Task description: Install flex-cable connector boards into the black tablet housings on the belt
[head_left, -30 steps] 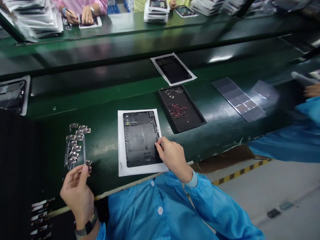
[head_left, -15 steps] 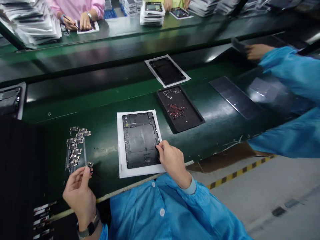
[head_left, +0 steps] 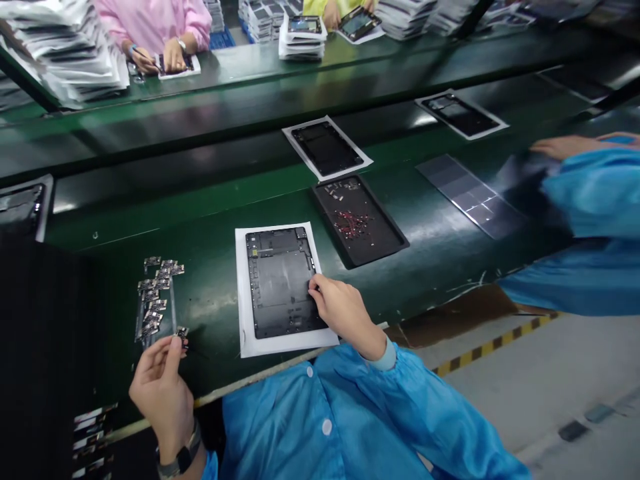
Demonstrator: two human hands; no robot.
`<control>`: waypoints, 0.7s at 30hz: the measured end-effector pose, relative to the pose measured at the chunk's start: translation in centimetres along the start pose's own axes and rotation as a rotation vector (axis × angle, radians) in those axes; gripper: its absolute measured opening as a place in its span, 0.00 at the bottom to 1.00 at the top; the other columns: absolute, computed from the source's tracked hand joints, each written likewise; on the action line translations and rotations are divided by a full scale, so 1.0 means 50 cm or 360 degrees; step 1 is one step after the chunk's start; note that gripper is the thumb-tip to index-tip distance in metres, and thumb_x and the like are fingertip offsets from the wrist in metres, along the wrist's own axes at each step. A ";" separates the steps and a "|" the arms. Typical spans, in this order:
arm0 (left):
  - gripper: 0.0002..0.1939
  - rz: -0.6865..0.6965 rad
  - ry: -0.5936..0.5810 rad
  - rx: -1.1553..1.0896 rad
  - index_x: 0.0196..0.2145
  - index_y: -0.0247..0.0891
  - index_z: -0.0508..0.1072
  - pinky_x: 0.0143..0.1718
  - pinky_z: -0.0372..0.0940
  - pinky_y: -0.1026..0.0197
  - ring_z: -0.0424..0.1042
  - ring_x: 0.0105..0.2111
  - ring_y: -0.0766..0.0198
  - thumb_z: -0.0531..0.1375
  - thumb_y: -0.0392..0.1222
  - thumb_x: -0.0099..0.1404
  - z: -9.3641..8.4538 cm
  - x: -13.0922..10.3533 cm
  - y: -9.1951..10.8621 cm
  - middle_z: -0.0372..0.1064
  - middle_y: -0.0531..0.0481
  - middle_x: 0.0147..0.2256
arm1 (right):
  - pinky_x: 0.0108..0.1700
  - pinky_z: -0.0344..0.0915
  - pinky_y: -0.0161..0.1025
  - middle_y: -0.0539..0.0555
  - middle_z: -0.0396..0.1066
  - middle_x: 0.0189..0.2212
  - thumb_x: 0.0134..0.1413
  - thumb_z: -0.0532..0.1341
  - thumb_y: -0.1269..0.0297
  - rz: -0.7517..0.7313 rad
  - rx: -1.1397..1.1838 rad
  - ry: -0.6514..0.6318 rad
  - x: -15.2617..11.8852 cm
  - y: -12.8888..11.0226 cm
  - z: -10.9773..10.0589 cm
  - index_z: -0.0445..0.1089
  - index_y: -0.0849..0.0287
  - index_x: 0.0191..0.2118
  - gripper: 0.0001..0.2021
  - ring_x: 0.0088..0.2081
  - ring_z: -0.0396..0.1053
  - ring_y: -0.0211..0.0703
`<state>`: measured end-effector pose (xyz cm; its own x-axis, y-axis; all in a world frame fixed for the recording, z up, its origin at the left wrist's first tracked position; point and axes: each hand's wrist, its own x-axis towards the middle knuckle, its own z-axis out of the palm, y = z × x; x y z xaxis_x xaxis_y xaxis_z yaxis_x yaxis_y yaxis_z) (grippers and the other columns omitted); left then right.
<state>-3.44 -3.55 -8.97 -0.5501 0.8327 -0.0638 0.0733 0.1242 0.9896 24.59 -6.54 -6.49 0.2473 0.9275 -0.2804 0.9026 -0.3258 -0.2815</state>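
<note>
My left hand (head_left: 164, 390), at the lower left, pinches a small circuit board (head_left: 183, 335) between thumb and fingers. Just beyond it, several similar small boards (head_left: 156, 297) lie in a loose cluster. A black tablet housing (head_left: 283, 283) rests on a white sheet (head_left: 245, 337) in front of me. My right hand (head_left: 345, 310) is at the housing's right edge with thumb and fingertips pressed together; anything between them is too small to make out. A black tray (head_left: 373, 227) with red-wired parts (head_left: 351, 224) sits to the right of the housing.
Another housing on a sheet (head_left: 327, 148) lies behind the tray, and one more (head_left: 460, 113) at the back right. Clear film (head_left: 470, 193) lies right of the tray. A co-worker's blue sleeve (head_left: 595, 193) reaches in at the right. Paper stacks (head_left: 65, 47) stand across the bench.
My right hand has moved slightly up and left along the housing's edge. The co-worker's hand at the right has drawn back, and a housing on a sheet now shows there.
</note>
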 end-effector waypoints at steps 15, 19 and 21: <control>0.16 -0.0091 -0.0266 -0.0432 0.36 0.34 0.78 0.25 0.67 0.68 0.72 0.25 0.67 0.74 0.40 0.49 0.002 -0.034 0.096 0.75 0.52 0.26 | 0.36 0.69 0.39 0.54 0.77 0.33 0.66 0.52 0.68 -0.0501 0.0653 0.0466 -0.053 0.049 0.064 0.65 0.56 0.41 0.06 0.33 0.76 0.46; 0.18 -0.0331 -0.0514 -0.0676 0.36 0.35 0.78 0.25 0.69 0.67 0.72 0.26 0.67 0.75 0.38 0.47 0.030 -0.038 0.101 0.75 0.52 0.28 | 0.39 0.72 0.41 0.56 0.78 0.36 0.66 0.53 0.68 -0.0577 0.0626 0.0475 -0.058 0.060 0.060 0.68 0.56 0.42 0.07 0.37 0.78 0.49; 0.16 -0.0520 -0.0636 -0.0759 0.34 0.36 0.77 0.27 0.70 0.67 0.73 0.27 0.67 0.75 0.37 0.47 0.051 -0.045 0.090 0.75 0.52 0.30 | 0.40 0.73 0.42 0.57 0.78 0.37 0.66 0.53 0.68 -0.0621 0.0604 0.0473 -0.062 0.063 0.056 0.69 0.56 0.42 0.08 0.37 0.78 0.49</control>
<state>0.25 -3.47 -4.70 -0.1271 0.9389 -0.3197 -0.4670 0.2277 0.8544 25.70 -10.94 -9.08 0.0609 0.9850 0.1612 0.7715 0.0560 -0.6337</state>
